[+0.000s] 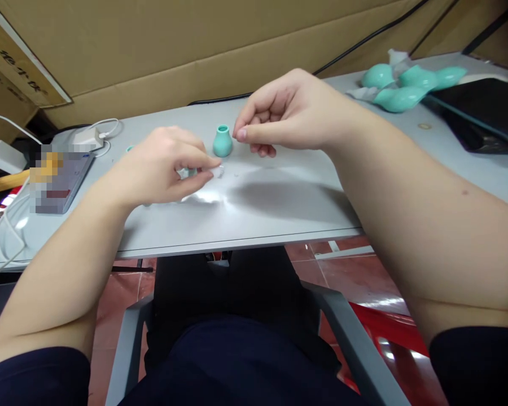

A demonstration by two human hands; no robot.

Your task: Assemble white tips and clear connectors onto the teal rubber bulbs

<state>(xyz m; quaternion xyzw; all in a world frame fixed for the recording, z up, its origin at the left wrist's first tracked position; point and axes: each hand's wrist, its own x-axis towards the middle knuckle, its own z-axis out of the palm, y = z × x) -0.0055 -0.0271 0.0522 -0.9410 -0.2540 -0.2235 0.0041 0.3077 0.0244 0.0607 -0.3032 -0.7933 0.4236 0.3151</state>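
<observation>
Left hand [169, 163] pinching small translucent scrap [218, 171] near glossy teal vase-shaped piece [223, 143]; right hand [285, 115] pinching, contents unclear, risking brushing it over.

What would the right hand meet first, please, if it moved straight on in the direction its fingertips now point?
The right hand would probably meet the small green vase first. Depth is unclear from this single view, so it might pass above or beside it.
</observation>
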